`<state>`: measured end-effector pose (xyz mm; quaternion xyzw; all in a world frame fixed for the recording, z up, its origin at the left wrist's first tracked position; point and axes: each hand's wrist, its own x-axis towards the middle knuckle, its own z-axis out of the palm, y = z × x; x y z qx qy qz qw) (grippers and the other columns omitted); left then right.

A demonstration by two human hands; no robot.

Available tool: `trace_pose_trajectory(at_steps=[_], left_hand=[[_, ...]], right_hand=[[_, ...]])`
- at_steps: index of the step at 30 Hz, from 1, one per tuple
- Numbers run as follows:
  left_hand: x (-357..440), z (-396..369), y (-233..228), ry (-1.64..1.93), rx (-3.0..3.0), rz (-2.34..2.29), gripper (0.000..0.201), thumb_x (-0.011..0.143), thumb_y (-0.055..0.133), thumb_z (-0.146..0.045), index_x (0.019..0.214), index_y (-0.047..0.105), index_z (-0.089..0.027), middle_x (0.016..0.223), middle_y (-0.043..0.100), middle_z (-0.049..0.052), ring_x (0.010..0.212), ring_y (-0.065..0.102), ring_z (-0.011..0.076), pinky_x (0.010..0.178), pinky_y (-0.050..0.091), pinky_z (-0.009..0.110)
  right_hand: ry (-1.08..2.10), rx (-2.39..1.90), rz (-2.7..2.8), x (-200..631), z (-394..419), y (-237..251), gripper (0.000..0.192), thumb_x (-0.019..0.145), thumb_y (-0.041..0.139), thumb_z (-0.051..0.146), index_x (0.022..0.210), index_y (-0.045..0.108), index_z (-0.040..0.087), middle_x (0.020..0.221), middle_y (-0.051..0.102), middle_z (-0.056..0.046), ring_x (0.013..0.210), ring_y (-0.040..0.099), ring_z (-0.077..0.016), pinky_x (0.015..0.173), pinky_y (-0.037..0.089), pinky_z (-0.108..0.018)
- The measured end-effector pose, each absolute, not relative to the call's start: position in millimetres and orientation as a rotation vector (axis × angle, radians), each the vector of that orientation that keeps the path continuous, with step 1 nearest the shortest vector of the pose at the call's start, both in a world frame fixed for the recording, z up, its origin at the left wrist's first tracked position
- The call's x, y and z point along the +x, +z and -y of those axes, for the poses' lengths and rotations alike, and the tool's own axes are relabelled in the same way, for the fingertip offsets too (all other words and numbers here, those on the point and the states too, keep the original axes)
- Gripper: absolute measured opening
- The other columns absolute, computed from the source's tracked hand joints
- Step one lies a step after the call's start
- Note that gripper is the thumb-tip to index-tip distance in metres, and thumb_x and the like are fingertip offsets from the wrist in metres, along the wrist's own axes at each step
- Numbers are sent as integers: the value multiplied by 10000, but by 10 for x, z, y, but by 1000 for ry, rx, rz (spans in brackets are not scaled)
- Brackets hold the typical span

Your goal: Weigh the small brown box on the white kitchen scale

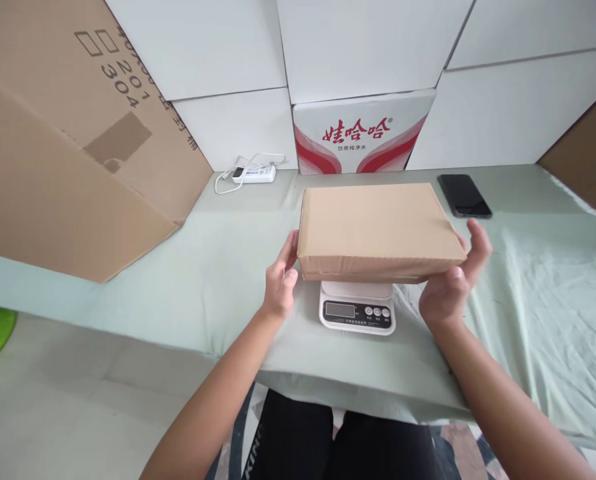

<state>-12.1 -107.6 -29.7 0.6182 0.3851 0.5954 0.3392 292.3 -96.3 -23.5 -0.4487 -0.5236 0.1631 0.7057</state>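
Observation:
A flat brown cardboard box (pixel 378 227) lies on top of a small white kitchen scale (pixel 357 308), covering most of its platform. My left hand (pixel 281 280) touches the box's left end with fingers spread. My right hand (pixel 455 280) cups the box's right front corner, thumb under the edge. The scale's display and buttons show below the box's front edge.
The table wears a pale green cloth (pixel 203 267). A black phone (pixel 464 195) lies at the back right. A white power strip with cable (pixel 253 175) sits at the back. A large cardboard sheet (pixel 68 147) leans on the left. A red-and-white printed carton (pixel 361 137) stands behind.

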Motion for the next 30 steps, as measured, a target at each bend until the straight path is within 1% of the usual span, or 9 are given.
trace_pose_trajectory(at_steps=[2,5,9,12,15,18,23,26,30], left_hand=[[-72,1138,-301,1562,1573,-1039,762,1046,547,-713,1665,599,-272,1714,651,105,1624,591,378,1330,530,501],[-14,1169,-249,1589,1549,-1021,643,1046,559,-679,1491,746,-254,1499,804,109,1508,694,378,1283,571,518],[-3,920,-15,1683,1539,-939,540,1021,602,-661,1299,810,-248,1294,865,102,1409,748,364,1259,576,496],[26,561,137,1662,1558,-923,610,984,600,-713,1336,784,-249,1362,836,109,1501,676,365,1299,530,489],[104,258,102,1589,1515,-957,637,989,575,-679,1431,736,-248,1484,785,116,1582,606,359,1365,449,505],[178,123,-57,1561,1451,-973,638,988,573,-651,1458,716,-244,1589,726,120,1613,576,358,1398,399,512],[222,71,-242,1563,1346,-954,599,987,592,-654,1431,701,-268,1618,706,105,1632,553,334,1377,424,484],[217,18,-306,1558,1249,-977,557,992,610,-637,1399,681,-263,1547,733,117,1550,623,336,1305,491,485],[214,-26,-342,1543,1156,-1022,439,1029,625,-559,1351,666,-263,1465,751,97,1429,692,292,1195,556,424]], right_hand=[[356,-971,1154,2884,1002,-226,875,893,613,792,1634,511,339,1505,665,-138,1521,605,-462,1284,450,-762],[389,-977,1193,2812,1040,-183,812,942,614,750,1660,529,380,1666,592,-101,1634,511,-456,1377,355,-777],[356,-843,1267,2780,828,-19,907,926,643,817,1708,447,399,1771,499,-73,1713,425,-447,1431,289,-778],[321,-800,1294,2809,498,70,987,885,637,900,1721,389,436,1815,438,-47,1745,382,-419,1440,329,-733],[393,-849,1298,2843,209,-15,1017,889,616,902,1752,335,442,1835,410,-32,1774,337,-394,1458,284,-729],[497,-886,1286,2880,60,-216,1046,866,642,889,1757,352,423,1826,431,-37,1781,327,-388,1468,258,-708],[648,-926,1198,2920,3,-384,938,846,681,836,1662,500,411,1756,551,-7,1750,392,-338,1497,225,-612],[721,-925,1138,2918,-25,-379,876,824,715,792,1592,570,396,1692,622,2,1718,444,-326,1496,242,-576],[790,-910,1092,2917,-72,-391,831,801,746,731,1537,612,369,1651,661,-9,1691,481,-337,1492,268,-568]])
